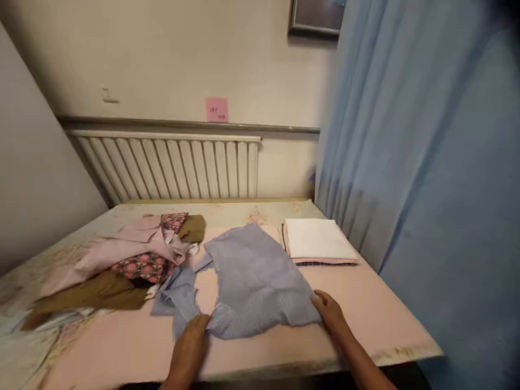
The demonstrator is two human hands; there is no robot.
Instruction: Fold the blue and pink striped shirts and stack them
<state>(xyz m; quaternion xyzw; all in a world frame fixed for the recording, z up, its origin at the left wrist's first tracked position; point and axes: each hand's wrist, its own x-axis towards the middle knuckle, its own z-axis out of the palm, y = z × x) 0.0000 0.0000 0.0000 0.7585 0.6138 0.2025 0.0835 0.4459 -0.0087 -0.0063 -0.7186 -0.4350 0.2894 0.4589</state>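
A blue, finely striped shirt (260, 281) lies spread on a pink sheet, its narrower, crumpled end to the left and its broad end to the right. At its near left part, my left hand (190, 344) is closed on the cloth, fingertips partly hidden. My right hand (329, 311) pinches the near right corner. Between the crumpled left portion and the shirt's body, a gap shows the sheet beneath.
To the left lies a loose heap of pink, flowered and brown clothes (134, 249). A folded stack topped with white cloth (319, 238) sits at the back right. A blue curtain (406, 135) hangs along the right; a radiator (170, 168) stands behind.
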